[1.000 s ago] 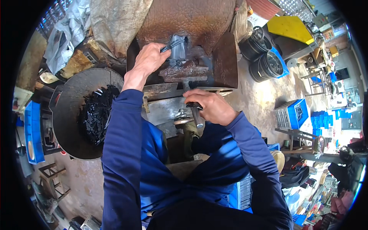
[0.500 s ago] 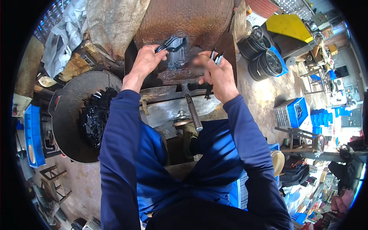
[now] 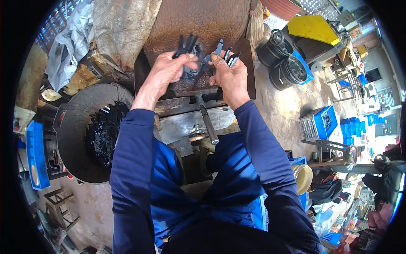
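My left hand (image 3: pixel 165 73) is closed around several slim dark metal pieces (image 3: pixel 184 47), blurred by motion, whose ends stick up past the fingers. Opposite it, my right hand (image 3: pixel 232 78) grips several narrow dark metal pieces (image 3: pixel 231 59) with bright, toothed-looking edges. A grey metal piece (image 3: pixel 218 47) with a pointed tip rises at its thumb and forefinger. Between the hands is a wet, shiny opening in a brown, crusted machine housing (image 3: pixel 190 23). Below them a round metal bar (image 3: pixel 208 122) slopes toward my knees.
To my left stands a big round tub (image 3: pixel 69 144) with a heap of black metal pieces (image 3: pixel 103 135). Black buckets (image 3: pixel 292 72) and a yellow panel (image 3: pixel 313 30) are at the far right, with a blue-and-white crate (image 3: pixel 315 125) nearer. Coarse sacking (image 3: pixel 122 29) hangs beside the housing.
My left hand has moved slightly toward the middle and its pieces now point upward. A grey pointed piece now shows upright at my right thumb and forefinger. The view has shifted a little.
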Available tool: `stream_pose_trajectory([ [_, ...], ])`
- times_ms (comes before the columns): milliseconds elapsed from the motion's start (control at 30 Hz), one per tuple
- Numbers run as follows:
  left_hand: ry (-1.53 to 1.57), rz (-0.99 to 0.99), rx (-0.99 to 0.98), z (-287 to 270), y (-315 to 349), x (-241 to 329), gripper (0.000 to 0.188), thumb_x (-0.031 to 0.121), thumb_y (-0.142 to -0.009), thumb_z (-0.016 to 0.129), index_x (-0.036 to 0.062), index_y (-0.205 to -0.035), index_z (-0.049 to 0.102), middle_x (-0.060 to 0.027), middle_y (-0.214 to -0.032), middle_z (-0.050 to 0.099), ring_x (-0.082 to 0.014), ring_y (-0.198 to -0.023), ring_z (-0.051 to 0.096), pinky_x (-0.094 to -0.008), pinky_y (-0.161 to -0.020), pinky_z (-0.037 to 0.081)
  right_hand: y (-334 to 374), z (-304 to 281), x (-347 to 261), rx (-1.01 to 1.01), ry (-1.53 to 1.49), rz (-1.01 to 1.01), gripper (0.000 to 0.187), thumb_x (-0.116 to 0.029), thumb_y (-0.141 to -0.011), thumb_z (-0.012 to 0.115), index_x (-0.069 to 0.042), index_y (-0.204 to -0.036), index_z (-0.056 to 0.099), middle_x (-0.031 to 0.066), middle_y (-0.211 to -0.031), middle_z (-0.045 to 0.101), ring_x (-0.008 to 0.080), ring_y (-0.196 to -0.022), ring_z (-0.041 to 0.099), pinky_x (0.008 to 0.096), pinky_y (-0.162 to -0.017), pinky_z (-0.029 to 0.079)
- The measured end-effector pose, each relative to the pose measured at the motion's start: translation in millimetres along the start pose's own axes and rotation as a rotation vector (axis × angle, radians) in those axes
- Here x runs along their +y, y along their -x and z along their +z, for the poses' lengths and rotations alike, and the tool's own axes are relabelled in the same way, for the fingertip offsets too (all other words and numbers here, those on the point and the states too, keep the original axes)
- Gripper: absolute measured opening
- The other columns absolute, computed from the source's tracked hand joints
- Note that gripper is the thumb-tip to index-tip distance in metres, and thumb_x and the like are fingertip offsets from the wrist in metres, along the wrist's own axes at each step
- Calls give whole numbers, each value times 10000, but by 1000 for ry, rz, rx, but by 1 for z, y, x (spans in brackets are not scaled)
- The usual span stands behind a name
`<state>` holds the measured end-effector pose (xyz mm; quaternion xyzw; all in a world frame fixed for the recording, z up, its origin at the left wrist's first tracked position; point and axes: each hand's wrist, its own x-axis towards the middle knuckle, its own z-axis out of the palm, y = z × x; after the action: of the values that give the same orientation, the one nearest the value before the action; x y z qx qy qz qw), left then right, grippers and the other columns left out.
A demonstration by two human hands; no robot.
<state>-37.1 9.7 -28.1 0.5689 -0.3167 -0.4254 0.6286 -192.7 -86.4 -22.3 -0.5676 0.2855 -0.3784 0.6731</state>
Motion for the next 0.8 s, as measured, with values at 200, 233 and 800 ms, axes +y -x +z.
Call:
stream_pose_trajectory([
  [200,-85,-99,70,-46,-29,-38,266,203,-920,614,-31,-1023,685,-53,-838,693,-54,-512,401,-237,-468,299,4,-11,-3,7,3,40,213,-198,-952,665,3,-998,615,53,-712,593,85,-472,448,300,-487,494],
  [233,-176,-123,80,-48,-32,-42,274,192,-915,608,-36,-1048,681,-68,-869,697,-58,-524,417,-242,-478,313,3,-15,-3,9,4,43,213,-198,-952,665,3,-998,615,53,-712,593,85,-472,448,300,-487,494],
  [800,-763,26,-198,-71,-42,-69,272,113,-898,593,-12,-1124,678,-52,-932,654,-143,-784,565,-298,-747,476,0,-39,-15,101,-463,374,252,-262,-1029,521,-17,-1084,545,104,-896,578,309,-880,657,514,-883,571],
])
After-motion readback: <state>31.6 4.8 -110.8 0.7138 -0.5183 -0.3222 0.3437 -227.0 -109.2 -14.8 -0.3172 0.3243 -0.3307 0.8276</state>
